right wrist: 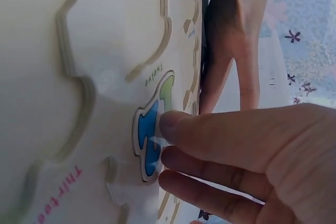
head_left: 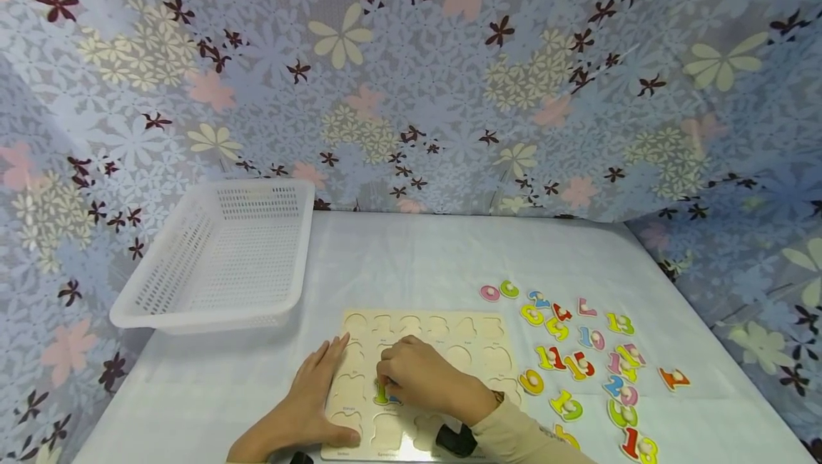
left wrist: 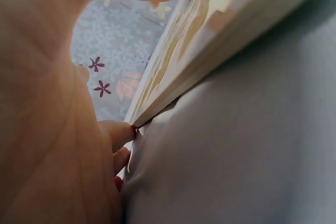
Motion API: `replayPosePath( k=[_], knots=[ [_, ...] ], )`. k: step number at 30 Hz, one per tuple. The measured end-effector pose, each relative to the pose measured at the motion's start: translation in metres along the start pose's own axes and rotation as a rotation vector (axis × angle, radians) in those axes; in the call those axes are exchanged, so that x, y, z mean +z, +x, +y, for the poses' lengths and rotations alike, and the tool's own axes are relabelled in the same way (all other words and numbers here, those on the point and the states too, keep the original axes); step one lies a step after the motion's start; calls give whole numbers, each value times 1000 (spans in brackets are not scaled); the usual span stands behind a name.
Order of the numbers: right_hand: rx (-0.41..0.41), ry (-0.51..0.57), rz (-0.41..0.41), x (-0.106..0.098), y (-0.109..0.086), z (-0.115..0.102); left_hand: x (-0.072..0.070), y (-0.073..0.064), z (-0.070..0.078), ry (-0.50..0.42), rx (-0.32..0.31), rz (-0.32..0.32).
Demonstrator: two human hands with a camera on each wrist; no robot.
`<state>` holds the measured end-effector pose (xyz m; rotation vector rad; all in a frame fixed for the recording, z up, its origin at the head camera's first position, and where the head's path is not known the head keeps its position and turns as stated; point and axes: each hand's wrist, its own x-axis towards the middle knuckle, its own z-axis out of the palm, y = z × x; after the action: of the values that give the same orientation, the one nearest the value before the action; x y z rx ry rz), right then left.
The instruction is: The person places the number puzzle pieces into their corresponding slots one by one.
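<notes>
A wooden number puzzle board [head_left: 401, 421] with cut-out recesses lies flat on the table. My right hand [head_left: 427, 377] pinches a number 12 puzzle piece [right wrist: 149, 135], its 1 green and its 2 blue. The piece is at the recess beside the printed word "Twelve"; whether it sits fully down I cannot tell. Fingers and thumb hide its knob. My left hand [head_left: 308, 403] rests along the board's left edge with fingers stretched out. Its thumb [head_left: 340, 437] lies over the lower left corner, and its fingertips touch the board's edge in the left wrist view.
Several loose number pieces with knobs, such as an orange 1 [head_left: 674, 378] and a yellow-green 13 [head_left: 620, 323], lie scattered right of the board. A white plastic basket [head_left: 295, 250] stands at the back left. Flowered cloth [head_left: 411, 78] hangs behind the white-covered table [head_left: 398, 257].
</notes>
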<state>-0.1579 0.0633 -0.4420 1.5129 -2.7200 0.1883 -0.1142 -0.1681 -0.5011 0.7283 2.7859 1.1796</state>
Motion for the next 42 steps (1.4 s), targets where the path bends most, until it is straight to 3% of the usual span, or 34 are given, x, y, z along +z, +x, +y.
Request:
replayPosePath(
  k=[5, 9, 14, 19, 24, 33, 42],
  knots=[
    [11, 125, -14, -1, -5, 3, 2, -2, -1, -2, 2, -5],
    [67, 260, 7, -8, -17, 25, 4, -2, -2, 7, -9, 2],
    [254, 301, 79, -18, -45, 82, 4, -2, -2, 0, -30, 10],
    [497, 225, 149, -28, -76, 138, 4, -1, -2, 22, -7, 24],
    [676, 120, 205, -29, -93, 171, 4, 0, -2, 26, -14, 23],
    [848, 117, 187, -16, -92, 191, 3, 0, -2, 16, -41, 19],
    [862, 102, 232, -14, -87, 196, 4, 1, -2, 15, -54, 22]
  ],
)
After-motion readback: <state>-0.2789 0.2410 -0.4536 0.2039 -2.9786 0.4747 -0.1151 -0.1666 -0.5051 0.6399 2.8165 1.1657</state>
